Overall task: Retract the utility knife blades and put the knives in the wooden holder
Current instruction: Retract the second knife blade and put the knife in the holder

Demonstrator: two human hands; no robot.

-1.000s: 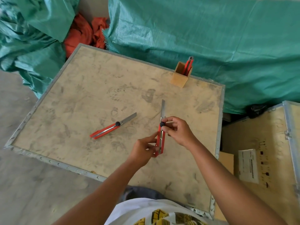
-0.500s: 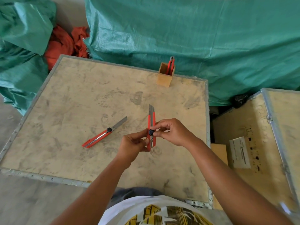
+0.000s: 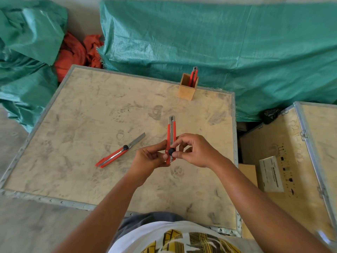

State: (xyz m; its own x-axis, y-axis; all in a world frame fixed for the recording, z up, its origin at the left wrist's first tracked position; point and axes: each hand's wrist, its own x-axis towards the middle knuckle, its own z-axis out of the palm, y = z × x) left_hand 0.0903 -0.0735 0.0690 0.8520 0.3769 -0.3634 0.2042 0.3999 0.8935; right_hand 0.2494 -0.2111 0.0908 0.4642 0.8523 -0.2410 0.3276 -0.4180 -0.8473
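I hold a red utility knife [image 3: 171, 131] upright over the middle of the wooden crate top [image 3: 87, 114]. My left hand [image 3: 149, 160] grips its lower body. My right hand [image 3: 195, 150] pinches the black slider knob. Only a short metal tip shows above the red body. A second red knife [image 3: 119, 152] lies flat to the left with its blade extended. The wooden holder [image 3: 187, 88] stands at the far edge with a red knife [image 3: 193, 75] upright inside it.
Green tarpaulin [image 3: 218, 42] covers bulky things behind and left of the crate. Orange cloth [image 3: 76, 52] sits at the back left. A second crate [image 3: 295, 161] with a white label stands to the right. Bare floor lies left.
The blade of the held knife has slid back into the body, from long a second ago to a short tip now. The slider knob has moved down the handle.
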